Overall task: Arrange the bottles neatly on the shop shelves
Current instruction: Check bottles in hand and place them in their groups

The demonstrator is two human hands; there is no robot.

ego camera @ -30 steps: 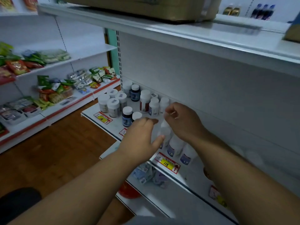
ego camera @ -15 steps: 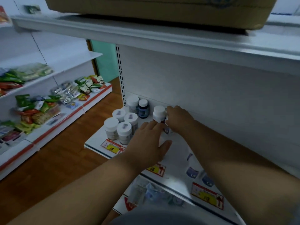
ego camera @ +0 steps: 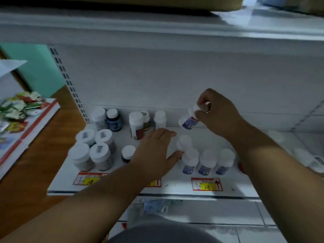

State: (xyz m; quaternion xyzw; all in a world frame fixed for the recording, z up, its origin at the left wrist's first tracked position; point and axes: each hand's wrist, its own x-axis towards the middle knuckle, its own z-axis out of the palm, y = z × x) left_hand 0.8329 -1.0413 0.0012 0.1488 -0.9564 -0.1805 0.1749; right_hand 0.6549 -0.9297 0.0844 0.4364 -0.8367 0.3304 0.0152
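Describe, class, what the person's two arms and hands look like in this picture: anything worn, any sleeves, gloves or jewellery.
Both forearms are bare, with no sleeves in view and no gloves on either hand. The right hand shows a small shiny band on one finger, apparently a ring, though blur makes it uncertain. The left hand shows no ring, watch or bracelet.

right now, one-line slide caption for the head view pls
Right hand lifts a tilted white bottle above the shelf; left hand hovers open.
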